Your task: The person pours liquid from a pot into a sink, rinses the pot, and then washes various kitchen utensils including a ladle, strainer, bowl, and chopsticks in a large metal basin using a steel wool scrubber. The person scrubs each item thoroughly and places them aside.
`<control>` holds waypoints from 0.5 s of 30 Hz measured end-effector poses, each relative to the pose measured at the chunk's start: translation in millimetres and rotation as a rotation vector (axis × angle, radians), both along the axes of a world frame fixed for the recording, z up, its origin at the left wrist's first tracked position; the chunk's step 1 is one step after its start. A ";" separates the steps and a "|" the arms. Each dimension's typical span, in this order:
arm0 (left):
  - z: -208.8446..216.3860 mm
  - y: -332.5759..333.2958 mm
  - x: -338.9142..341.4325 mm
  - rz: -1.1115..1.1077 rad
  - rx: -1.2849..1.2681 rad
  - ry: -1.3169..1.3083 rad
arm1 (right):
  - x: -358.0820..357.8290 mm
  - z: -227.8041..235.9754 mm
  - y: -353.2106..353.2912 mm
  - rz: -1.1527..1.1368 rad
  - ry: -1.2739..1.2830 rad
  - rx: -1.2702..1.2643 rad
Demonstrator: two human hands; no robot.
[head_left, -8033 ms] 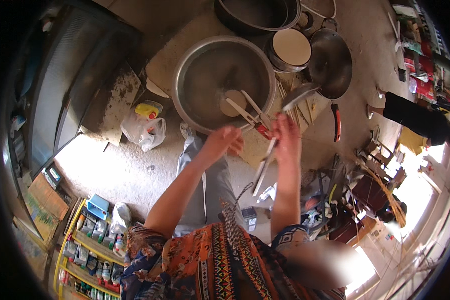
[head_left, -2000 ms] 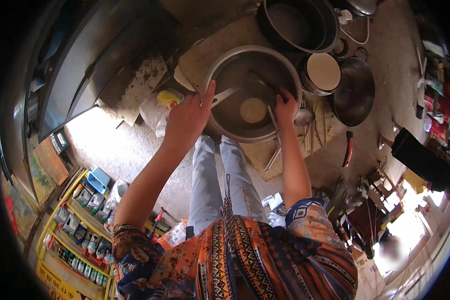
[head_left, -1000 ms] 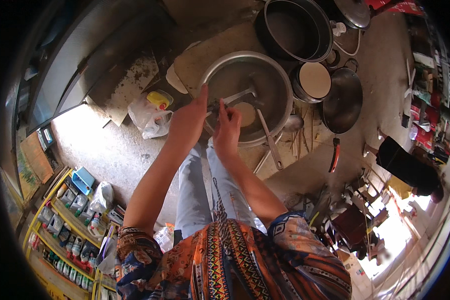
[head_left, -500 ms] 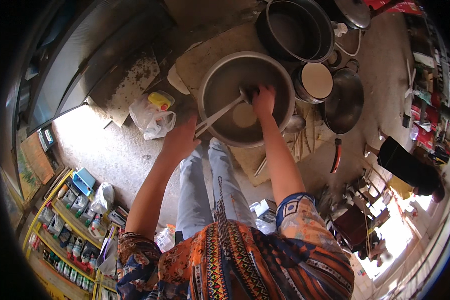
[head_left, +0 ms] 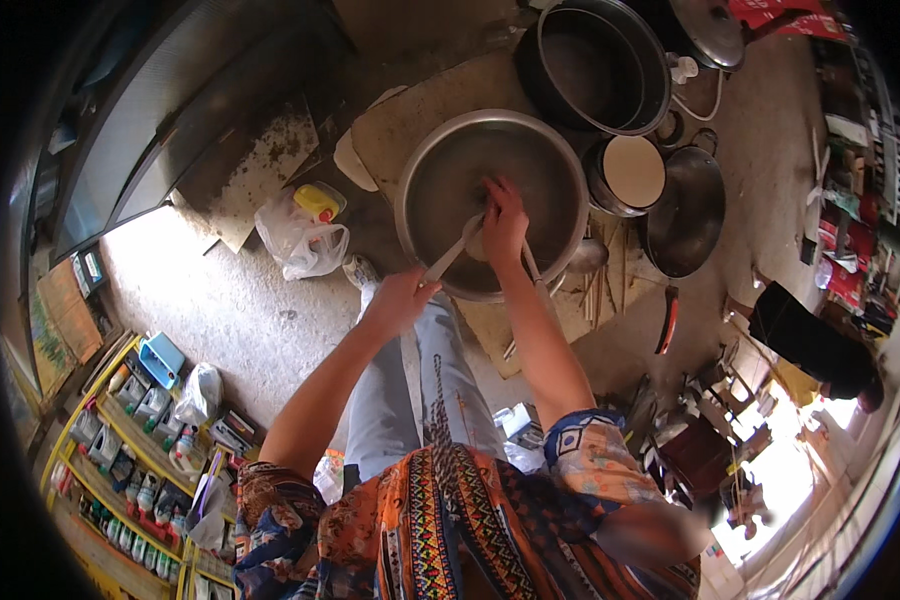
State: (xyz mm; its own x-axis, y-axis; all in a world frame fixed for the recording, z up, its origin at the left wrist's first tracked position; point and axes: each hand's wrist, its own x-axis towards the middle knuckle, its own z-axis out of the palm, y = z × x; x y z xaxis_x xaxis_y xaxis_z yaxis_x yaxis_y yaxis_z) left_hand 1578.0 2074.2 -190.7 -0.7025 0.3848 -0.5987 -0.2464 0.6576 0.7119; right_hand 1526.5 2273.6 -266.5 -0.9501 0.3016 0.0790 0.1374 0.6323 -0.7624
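Observation:
A wide metal basin (head_left: 404, 190) of cloudy liquid sits on the floor before me. My left hand (head_left: 398, 303), just outside its near rim, is closed round the end of a long pale-handled utensil (head_left: 448, 262). The handle slants up into the basin towards my right hand (head_left: 505, 222), whose fingers are bent over the utensil's far end. That end is hidden, and I cannot make out what else those fingers hold. A second narrow pale strip (head_left: 532, 262) shows beside my right wrist; its kind is unclear. A round metal ladle bowl (head_left: 590, 256) lies right of the basin.
A large dark pot (head_left: 595, 65), a pale-topped round container (head_left: 634, 171) and a dark wok (head_left: 686, 215) stand at the right. A plastic bag (head_left: 302, 245) with a yellow item (head_left: 317, 201) lies left. Yellow shelves (head_left: 140, 455) hold several bottles at lower left.
My left hand has come nearer and slightly right, drawing the handle with it. My right hand has shifted down and left in the basin. A pale strip now shows by my right wrist.

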 end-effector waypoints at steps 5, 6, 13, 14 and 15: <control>7.0 -10.7 33.2 0.111 -0.023 -0.047 | -24.6 -20.8 26.0 -0.115 -0.402 -0.019; 8.9 -13.9 35.9 0.125 -0.022 -0.051 | -25.5 -26.5 33.3 -0.091 -0.396 -0.006; 5.6 -33.8 46.7 0.171 -0.026 -0.042 | -24.4 -55.6 35.9 -0.095 -0.084 0.249; 6.0 -33.1 44.6 0.170 -0.013 -0.035 | -22.9 -61.7 36.6 -0.059 0.040 0.327; 6.0 -32.3 41.9 0.168 0.001 -0.028 | -20.7 -67.5 37.3 -0.007 0.019 0.344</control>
State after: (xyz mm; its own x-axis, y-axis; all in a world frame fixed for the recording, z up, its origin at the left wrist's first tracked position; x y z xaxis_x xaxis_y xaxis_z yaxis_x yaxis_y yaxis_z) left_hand 1620.0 2041.9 -184.7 -0.7401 0.2640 -0.6185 -0.3724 0.6050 0.7038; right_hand 1505.8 2310.9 -334.0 -0.9455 0.2609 0.1950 0.1306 0.8520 -0.5070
